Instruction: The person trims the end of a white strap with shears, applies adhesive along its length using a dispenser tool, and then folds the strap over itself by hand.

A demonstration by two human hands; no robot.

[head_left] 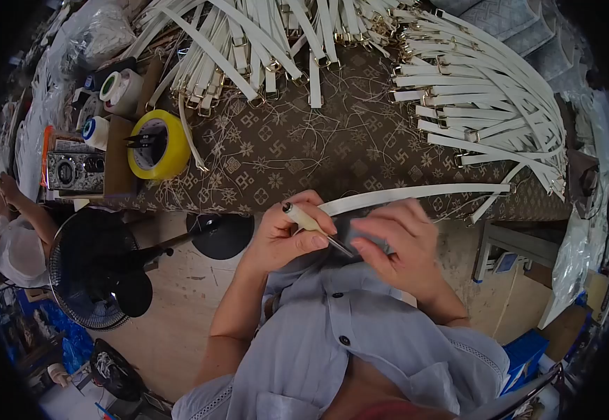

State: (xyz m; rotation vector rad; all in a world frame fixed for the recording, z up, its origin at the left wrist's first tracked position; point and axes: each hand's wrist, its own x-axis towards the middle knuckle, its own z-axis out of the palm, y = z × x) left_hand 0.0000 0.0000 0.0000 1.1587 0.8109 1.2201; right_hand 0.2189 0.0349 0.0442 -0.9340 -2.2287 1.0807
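My left hand (285,234) is closed around a cream-handled tool (303,218) with a dark end cap. Its thin metal shaft (339,245) points toward my right hand. A white strap (416,194) runs from behind my left fingers to the right along the table's front edge, passing behind my right hand. My right hand (406,245) is just beyond the shaft's tip, its fingers curved and smeared by motion. Whether it pinches anything cannot be made out.
Many white straps with gold buckles (486,105) lie fanned across the patterned tablecloth (276,154), with loose threads among them. Yellow tape (156,147) and a cardboard box (119,157) stand at the left. A black fan (94,266) is on the floor; someone's arm (24,203) shows far left.
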